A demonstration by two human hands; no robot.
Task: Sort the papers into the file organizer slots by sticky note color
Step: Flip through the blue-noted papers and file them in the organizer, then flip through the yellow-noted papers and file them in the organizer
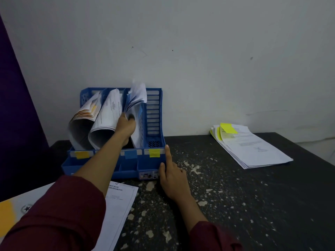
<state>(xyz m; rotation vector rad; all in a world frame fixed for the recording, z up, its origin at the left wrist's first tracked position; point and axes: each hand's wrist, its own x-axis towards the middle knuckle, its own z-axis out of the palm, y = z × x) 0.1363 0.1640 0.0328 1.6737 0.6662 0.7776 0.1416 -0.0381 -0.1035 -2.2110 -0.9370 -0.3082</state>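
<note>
A blue file organizer stands against the wall, its front labelled with orange, blue and yellow sticky notes. Curled papers fill the left slots. My left hand grips a bundle of papers with blue notes inside the blue-labelled slot. My right hand rests on the organizer's front right corner, forefinger up along its edge. The yellow-labelled rightmost slot holds no papers. A stack with yellow notes lies on the table to the right.
The black, paint-flecked table carries a sheet with an orange note at the near left, partly under my left sleeve. A white wall is close behind the organizer; a dark purple surface is on the left.
</note>
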